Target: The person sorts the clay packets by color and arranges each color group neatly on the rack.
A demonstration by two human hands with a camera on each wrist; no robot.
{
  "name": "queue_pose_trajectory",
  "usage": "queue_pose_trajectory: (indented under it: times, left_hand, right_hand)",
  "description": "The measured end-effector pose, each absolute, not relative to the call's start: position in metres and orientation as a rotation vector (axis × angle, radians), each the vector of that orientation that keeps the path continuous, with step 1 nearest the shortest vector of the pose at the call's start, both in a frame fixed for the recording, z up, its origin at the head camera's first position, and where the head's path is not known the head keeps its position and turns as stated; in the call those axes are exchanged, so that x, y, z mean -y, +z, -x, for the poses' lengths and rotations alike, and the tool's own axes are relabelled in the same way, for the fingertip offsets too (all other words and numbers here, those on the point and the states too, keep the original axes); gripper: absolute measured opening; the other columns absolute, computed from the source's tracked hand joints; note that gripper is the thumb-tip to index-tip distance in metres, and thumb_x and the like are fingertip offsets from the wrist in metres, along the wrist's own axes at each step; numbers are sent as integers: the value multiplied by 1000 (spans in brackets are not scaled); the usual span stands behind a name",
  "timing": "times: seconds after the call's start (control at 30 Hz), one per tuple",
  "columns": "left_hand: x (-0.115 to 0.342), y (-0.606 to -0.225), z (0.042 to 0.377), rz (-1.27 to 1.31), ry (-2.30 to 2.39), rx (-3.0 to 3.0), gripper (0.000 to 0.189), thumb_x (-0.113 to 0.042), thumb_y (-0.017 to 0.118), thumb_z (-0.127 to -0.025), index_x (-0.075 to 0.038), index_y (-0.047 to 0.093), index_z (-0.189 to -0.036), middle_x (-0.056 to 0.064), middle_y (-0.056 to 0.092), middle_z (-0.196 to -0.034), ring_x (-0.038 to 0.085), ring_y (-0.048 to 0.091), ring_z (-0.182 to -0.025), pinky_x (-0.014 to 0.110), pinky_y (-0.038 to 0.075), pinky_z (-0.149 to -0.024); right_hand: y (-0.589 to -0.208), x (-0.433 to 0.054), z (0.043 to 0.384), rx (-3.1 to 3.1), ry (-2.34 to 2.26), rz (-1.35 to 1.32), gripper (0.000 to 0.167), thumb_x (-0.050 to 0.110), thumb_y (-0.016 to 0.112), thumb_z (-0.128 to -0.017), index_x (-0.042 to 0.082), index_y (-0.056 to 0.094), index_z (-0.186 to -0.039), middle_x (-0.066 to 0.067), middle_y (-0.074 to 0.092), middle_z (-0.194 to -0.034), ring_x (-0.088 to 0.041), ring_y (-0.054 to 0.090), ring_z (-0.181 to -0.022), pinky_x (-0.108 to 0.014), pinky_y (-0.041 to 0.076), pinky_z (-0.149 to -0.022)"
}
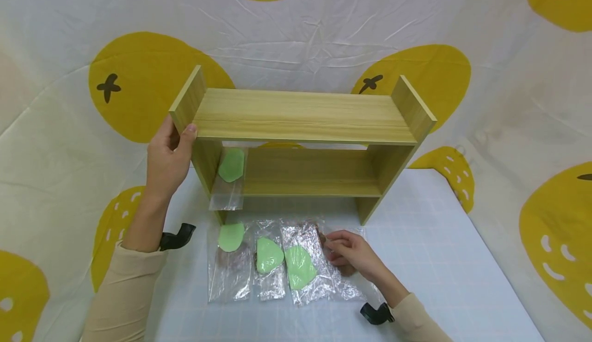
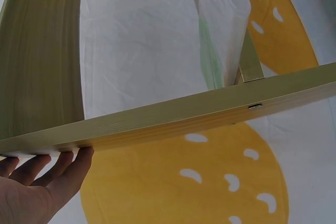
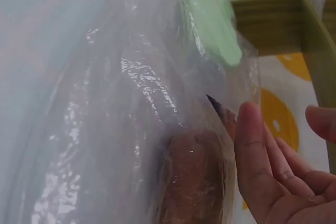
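Observation:
A light wooden shelf unit (image 1: 312,170) stands against the back cloth. My left hand (image 1: 168,162) grips its left side panel (image 1: 187,100) near the top, thumb in front; in the left wrist view the fingertips (image 2: 84,156) rest along the panel's edge. My right hand (image 1: 351,252) is at the far right of a row of clear plastic bags, fingers touching a bag's edge. In the right wrist view, a brown thing (image 3: 191,177) lies inside this clear bag (image 3: 121,108) beside the fingers (image 3: 252,145), and the thumb stands apart from them.
Light green flat pieces (image 1: 300,267) lie in the bags on the pale table (image 1: 439,260). Another bagged green piece (image 1: 231,165) hangs over the front edge of the middle board at left. A patterned cloth (image 1: 296,39) rises behind the table.

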State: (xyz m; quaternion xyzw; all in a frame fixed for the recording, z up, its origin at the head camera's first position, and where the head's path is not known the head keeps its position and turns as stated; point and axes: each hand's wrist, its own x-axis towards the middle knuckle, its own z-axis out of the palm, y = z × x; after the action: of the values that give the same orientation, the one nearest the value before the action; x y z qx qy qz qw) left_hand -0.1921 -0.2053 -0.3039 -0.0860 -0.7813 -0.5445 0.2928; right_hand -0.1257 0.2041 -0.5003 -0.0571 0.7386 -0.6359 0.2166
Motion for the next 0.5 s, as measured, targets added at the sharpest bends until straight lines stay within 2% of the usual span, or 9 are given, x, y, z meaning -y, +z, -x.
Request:
queue_pose_trajectory:
  times: [0.13,0.27,0.5]
  left_hand:
    - [206,-304,192,227,-1451,2083,38,-27,58,-102,-15,59,-137,9,65,-123,15,62,-103,24,51,-85]
    - [205,-304,192,221,-1447,2086,37,-27,58,-102,-15,59,-137,10,65,-123,14,61,-102,24,50,-84]
    - [205,-304,192,214,-1443,2089,37,-28,57,-102,-14,60,-136,9,66,-122,14,62,-101,23,51,-83]
  right_hand:
    - [-503,-205,124,-2062,-1702,156,43,16,60,-101,-9,50,-135,-23,68,-111,-38,69,-90,-47,58,-75]
    - [-505,-205,124,-2090,-1621,165,43,19,62,-101,-6,52,-134,-19,70,-99,-33,69,-79,-45,59,-66]
    - [-510,-203,123,-2144,-1553,261,33,14,64,-98,-9,58,-122,-17,66,-73,-21,61,-58,-31,51,-48]
